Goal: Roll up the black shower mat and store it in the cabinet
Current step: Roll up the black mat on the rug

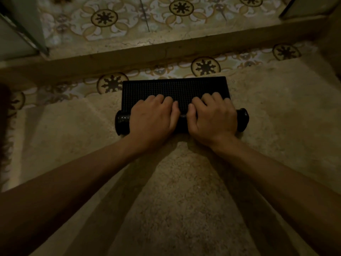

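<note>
dim bathroom floor seen from above, lit weakly. a black shower mat (175, 89) lies on a beige bath rug (175, 182), partly rolled: the near part is a tight tube, and a flat, dotted strip remains unrolled just beyond the fingers. both hands rest side by side on top of the roll, palms down, thumbs almost touching at the middle. the left hand (153, 120) and the right hand (212, 117) have their fingers curled loosely over the tube, pressing onto it with the fingertips on the flat part rather than closed around it. the rounded ends of the roll stick out past the outer edge of each hand. bare forearms reach in from the lower corners. beyond the flat strip, past the fingertips, the rug ends and patterned floor tiles (204, 66) with dark star-like medallions show. further out from the hands runs a raised stone threshold (166, 50), with more patterned tile behind it. to the far left of the left hand stands a glass panel (20, 30) in a metal frame.
</note>
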